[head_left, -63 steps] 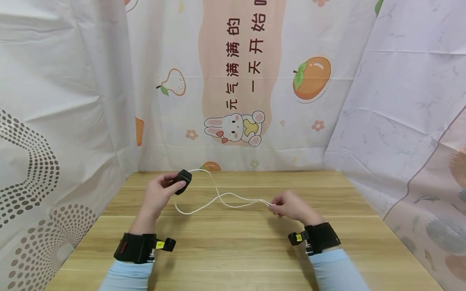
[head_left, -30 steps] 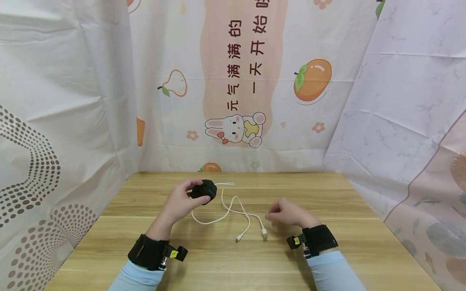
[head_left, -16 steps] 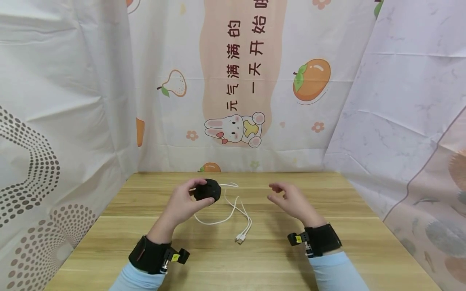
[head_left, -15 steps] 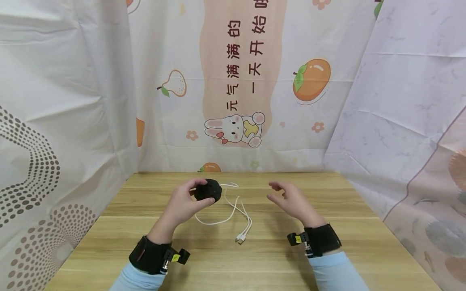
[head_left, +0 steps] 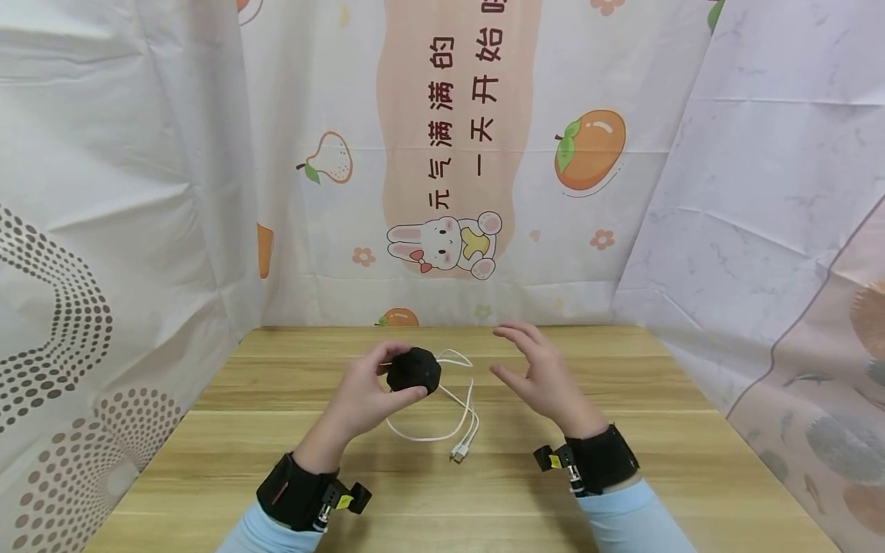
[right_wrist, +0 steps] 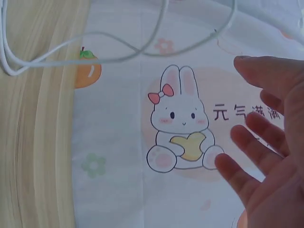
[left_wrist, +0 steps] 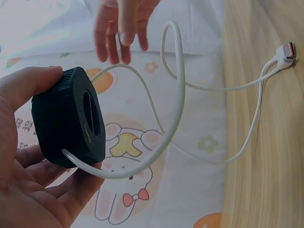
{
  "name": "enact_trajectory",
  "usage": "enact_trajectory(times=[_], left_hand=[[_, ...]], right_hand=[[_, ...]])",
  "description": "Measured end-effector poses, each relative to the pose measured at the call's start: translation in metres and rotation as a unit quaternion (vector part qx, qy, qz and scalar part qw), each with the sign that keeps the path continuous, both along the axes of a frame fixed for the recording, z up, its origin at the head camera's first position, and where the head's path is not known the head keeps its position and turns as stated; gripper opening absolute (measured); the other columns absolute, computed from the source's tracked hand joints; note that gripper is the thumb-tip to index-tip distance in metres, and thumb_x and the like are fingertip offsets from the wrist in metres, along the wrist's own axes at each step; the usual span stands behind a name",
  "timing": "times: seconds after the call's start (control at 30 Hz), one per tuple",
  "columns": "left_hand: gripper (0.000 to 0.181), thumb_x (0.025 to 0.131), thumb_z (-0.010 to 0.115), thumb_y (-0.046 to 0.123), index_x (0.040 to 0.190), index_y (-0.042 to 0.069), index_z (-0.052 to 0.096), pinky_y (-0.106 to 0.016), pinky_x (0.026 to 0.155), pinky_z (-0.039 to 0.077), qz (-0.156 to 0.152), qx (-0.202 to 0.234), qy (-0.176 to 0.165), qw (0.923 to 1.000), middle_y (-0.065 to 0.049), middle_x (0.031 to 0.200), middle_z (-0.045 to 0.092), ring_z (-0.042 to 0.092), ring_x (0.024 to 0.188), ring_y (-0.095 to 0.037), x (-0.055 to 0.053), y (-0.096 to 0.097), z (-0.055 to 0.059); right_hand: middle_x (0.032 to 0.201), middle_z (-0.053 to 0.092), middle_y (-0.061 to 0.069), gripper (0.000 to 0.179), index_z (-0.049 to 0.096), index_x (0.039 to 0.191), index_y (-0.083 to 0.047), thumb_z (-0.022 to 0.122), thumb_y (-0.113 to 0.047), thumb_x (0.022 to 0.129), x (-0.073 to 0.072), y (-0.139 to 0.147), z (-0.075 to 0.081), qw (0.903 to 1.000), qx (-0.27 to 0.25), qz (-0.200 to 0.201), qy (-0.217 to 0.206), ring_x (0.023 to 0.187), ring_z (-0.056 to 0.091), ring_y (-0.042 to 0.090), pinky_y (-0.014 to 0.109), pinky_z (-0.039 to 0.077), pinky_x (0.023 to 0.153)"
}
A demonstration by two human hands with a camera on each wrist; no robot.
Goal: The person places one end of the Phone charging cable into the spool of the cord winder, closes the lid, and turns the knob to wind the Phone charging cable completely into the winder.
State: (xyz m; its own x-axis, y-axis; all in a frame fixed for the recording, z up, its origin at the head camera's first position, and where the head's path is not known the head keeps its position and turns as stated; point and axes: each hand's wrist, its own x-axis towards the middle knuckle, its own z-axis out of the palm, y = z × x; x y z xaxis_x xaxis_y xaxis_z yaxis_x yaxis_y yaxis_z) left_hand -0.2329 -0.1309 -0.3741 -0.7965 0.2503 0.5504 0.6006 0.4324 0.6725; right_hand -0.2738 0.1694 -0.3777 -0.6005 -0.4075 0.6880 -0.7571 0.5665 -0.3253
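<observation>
Left hand (head_left: 362, 398) grips the black block (head_left: 413, 372), seemingly within table edges (head_left: 567, 329), a gap from spread right hand (head_left: 548, 378).

Right wrist view: right hand (right_wrist: 273, 160), cable (right_wrist: 142, 52) cut off. Head view: 1 plug (head_left: 452, 458) tiny, shape uncertain.

Your head camera: farther, facing twelve o'clock and down. Your wrist cameras (head_left: 359, 498): near, sharing the rabbit print (right_wrist: 183, 119).
</observation>
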Motion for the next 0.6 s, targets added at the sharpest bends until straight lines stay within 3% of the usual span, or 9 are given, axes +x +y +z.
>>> enact_trajectory(times=[0.07, 0.27, 0.6], left_hand=[[0.059, 0.071, 0.083, 0.036, 0.119, 0.014, 0.058, -0.037, 0.086, 0.049, -0.002, -0.001, -0.001, 1.0, 0.001, 0.113, 0.062, 0.057, 0.105, -0.012, 0.001, 0.002, -0.001], [0.059, 0.072, 0.081, 0.039, 0.12, 0.014, 0.057, -0.035, 0.085, 0.05, -0.016, -0.001, -0.007, 0.9998, 0.004, 0.112, 0.062, 0.058, 0.103, -0.009, 0.003, 0.006, -0.001], [0.064, 0.072, 0.08, 0.044, 0.122, 0.011, 0.055, -0.033, 0.083, 0.05, -0.044, -0.013, -0.018, 0.9988, 0.007, 0.114, 0.062, 0.058, 0.102, -0.007, 0.007, 0.014, -0.003]], right_hand=[[0.137, 0.045, 0.0, 0.057, 0.052, 0.133, -0.013, 0.076, -0.02, 0.082, 0.001, -0.004, 0.0, 0.9998, 0.002, 0.011, 0.015, 0.12, 0.047, 0.019, 0.031, 0.049, 0.082], [0.139, 0.044, 0.004, 0.063, 0.049, 0.135, -0.012, 0.077, -0.017, 0.079, 0.005, -0.015, -0.001, 0.9973, 0.022, 0.044, 0.054, 0.125, 0.044, 0.021, 0.036, 0.041, 0.098], [0.134, 0.049, 0.009, 0.069, 0.051, 0.135, -0.013, 0.082, -0.02, 0.074, 0.013, -0.033, -0.002, 0.9841, 0.082, 0.094, 0.126, 0.119, 0.05, 0.022, 0.037, 0.044, 0.095]])
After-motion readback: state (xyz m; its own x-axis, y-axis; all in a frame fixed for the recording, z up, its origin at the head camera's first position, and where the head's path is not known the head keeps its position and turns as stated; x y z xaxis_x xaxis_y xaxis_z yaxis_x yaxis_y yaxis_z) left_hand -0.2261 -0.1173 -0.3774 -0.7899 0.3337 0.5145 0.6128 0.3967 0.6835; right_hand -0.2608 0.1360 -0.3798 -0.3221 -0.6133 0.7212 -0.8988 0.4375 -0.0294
